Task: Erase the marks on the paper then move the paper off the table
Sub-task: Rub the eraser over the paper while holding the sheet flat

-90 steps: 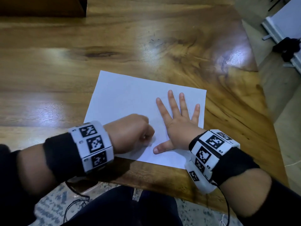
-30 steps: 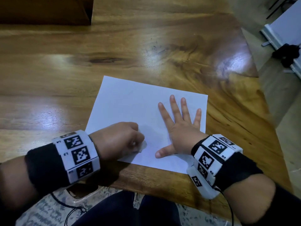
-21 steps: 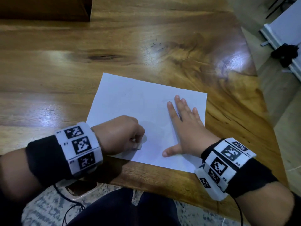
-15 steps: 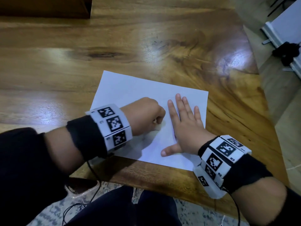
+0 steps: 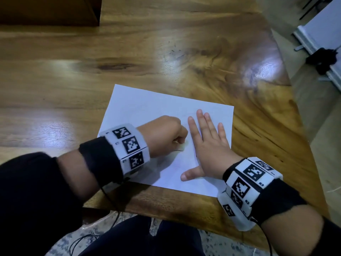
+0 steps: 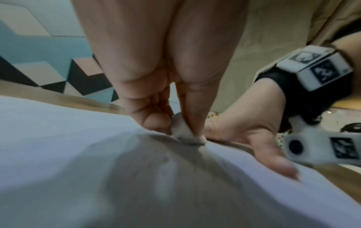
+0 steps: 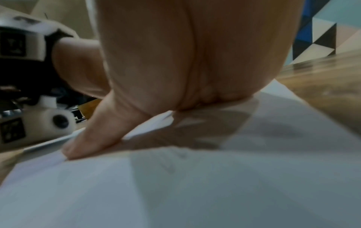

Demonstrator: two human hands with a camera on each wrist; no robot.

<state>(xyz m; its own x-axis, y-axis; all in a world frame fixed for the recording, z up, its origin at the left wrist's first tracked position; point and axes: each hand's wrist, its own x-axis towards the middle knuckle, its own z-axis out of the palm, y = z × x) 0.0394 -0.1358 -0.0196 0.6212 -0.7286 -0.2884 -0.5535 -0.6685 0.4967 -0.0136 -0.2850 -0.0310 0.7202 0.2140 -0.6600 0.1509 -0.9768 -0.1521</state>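
Observation:
A white sheet of paper lies near the front edge of the wooden table. My left hand is curled into a fist over the paper's middle and pinches a small white eraser, whose lower end touches the sheet. In the head view the eraser peeks out under the fist. My right hand lies flat on the paper's right half, fingers straight and thumb spread. A faint pencil mark shows on the paper in the right wrist view.
The table's right edge runs diagonally close to the paper. A dark wooden block stands at the back left. Off the table on the right are a white board frame and a black object on the floor.
My left hand has moved with the eraser from the paper's near-left edge up and right to beside my right hand. The right hand's fingers have drawn closer together and stay pressed on the sheet.

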